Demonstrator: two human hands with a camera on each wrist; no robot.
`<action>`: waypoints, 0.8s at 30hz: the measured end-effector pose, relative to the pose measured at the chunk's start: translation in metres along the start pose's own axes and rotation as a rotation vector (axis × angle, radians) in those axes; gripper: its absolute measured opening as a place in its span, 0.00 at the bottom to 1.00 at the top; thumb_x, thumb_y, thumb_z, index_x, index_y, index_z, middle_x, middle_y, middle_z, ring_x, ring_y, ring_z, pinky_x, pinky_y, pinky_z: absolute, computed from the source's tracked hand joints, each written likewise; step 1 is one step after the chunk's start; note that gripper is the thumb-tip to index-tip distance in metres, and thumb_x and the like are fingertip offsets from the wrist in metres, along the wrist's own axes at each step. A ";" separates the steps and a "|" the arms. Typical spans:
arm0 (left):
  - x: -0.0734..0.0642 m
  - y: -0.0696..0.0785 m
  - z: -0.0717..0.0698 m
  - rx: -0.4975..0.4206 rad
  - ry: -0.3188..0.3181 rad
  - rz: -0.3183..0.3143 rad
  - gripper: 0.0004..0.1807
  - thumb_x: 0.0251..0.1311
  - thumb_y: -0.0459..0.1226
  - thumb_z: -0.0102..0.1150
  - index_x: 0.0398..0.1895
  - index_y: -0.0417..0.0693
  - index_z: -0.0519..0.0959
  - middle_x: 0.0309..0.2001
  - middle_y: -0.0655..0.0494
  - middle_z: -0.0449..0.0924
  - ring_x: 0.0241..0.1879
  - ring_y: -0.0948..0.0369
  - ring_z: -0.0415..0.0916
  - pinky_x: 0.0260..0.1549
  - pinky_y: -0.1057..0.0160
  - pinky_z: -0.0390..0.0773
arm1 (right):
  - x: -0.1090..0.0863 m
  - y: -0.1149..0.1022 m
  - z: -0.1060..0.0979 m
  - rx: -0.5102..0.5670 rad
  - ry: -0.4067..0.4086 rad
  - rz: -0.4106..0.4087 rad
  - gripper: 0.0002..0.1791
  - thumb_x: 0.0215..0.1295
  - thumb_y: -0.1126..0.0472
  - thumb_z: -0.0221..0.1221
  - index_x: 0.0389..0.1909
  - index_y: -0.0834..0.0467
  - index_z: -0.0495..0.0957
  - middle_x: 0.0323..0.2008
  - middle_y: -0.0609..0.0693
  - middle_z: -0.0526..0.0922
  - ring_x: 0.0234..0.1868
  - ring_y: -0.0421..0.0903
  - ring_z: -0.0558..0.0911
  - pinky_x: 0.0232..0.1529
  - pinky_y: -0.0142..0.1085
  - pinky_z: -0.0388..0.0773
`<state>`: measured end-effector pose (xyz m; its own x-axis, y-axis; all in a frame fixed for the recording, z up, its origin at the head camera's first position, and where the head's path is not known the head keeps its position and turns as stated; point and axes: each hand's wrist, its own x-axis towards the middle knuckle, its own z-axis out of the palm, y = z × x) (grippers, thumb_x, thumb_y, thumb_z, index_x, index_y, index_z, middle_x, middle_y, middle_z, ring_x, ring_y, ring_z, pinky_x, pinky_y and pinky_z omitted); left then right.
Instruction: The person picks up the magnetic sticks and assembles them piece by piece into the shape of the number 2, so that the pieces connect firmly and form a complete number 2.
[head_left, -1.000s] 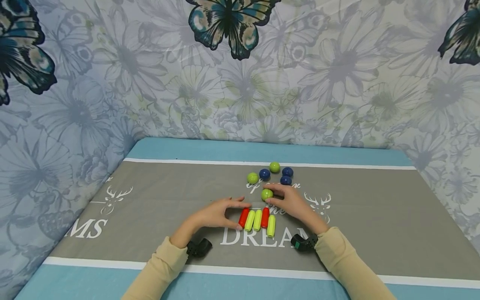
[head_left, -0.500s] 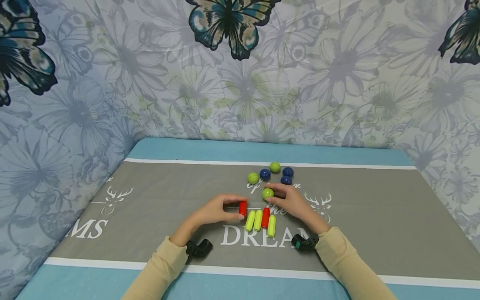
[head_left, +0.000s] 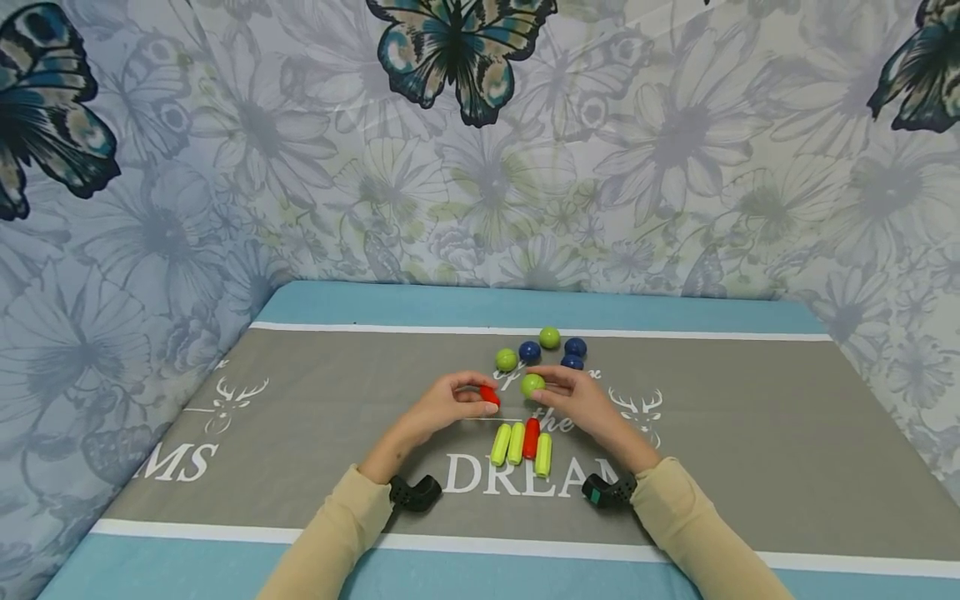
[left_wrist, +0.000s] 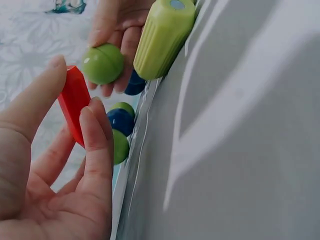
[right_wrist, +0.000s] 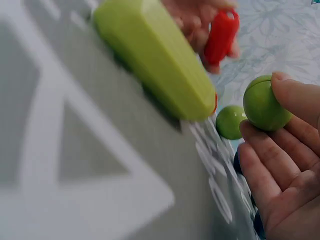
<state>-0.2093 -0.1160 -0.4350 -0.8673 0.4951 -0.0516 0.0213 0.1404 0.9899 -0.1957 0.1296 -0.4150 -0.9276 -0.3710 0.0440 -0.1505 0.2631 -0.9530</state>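
Between thumb and fingertips, my left hand [head_left: 448, 402] pinches a short red plastic stick [left_wrist: 74, 102], tilted in the head view. My right hand [head_left: 581, 406] pinches a lime-green ball [right_wrist: 265, 102] with a fine seam line. Stick and ball face each other with a small gap between them in the head view. Below the hands lies a row of sticks: two lime ones at left, a red stick [head_left: 531, 438], then a lime stick [head_left: 543, 455]. One lime stick [left_wrist: 165, 40] shows a metallic disc in its end.
Beyond the hands lie several loose balls, among them a lime ball [head_left: 506, 360], a blue ball [head_left: 529, 352] and a farther lime ball [head_left: 550, 337]. A grey printed runner [head_left: 300, 467] covers the blue tabletop. Patterned cloth with butterflies [head_left: 461, 58] hangs behind.
My left hand took the red stick from the left end of the row, then carried it away from me toward the green ball, tilting it. My right hand has hardly moved.
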 end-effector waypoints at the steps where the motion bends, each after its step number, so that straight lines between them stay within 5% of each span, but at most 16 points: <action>1: 0.003 -0.001 0.002 -0.011 0.011 -0.005 0.23 0.55 0.34 0.66 0.52 0.33 0.74 0.42 0.48 0.79 0.38 0.56 0.77 0.36 0.62 0.77 | 0.001 0.002 0.001 0.018 0.001 0.014 0.23 0.63 0.63 0.60 0.59 0.65 0.72 0.54 0.60 0.75 0.53 0.54 0.76 0.50 0.42 0.73; 15: 0.023 -0.001 0.015 -0.268 0.226 -0.043 0.13 0.58 0.26 0.59 0.46 0.29 0.76 0.39 0.45 0.80 0.35 0.59 0.81 0.41 0.63 0.77 | 0.005 0.015 0.004 0.289 0.064 0.102 0.26 0.61 0.60 0.62 0.59 0.63 0.71 0.51 0.57 0.77 0.47 0.48 0.78 0.49 0.41 0.74; 20: 0.023 0.001 0.016 -0.245 0.246 -0.055 0.13 0.57 0.26 0.61 0.45 0.30 0.77 0.38 0.46 0.80 0.35 0.60 0.80 0.40 0.64 0.78 | 0.005 0.016 0.004 0.268 0.055 0.105 0.26 0.62 0.59 0.62 0.59 0.62 0.71 0.51 0.58 0.76 0.48 0.50 0.78 0.49 0.41 0.74; 24: 0.024 -0.001 0.017 -0.178 0.226 -0.024 0.13 0.55 0.28 0.63 0.44 0.31 0.77 0.37 0.48 0.81 0.34 0.60 0.79 0.39 0.64 0.78 | 0.006 0.018 0.006 0.129 0.053 0.057 0.25 0.61 0.57 0.62 0.58 0.61 0.72 0.52 0.56 0.76 0.47 0.49 0.78 0.46 0.37 0.75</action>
<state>-0.2217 -0.0898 -0.4396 -0.9556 0.2875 -0.0641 -0.0709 -0.0133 0.9974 -0.2021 0.1268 -0.4333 -0.9506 -0.3105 0.0009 -0.0548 0.1649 -0.9848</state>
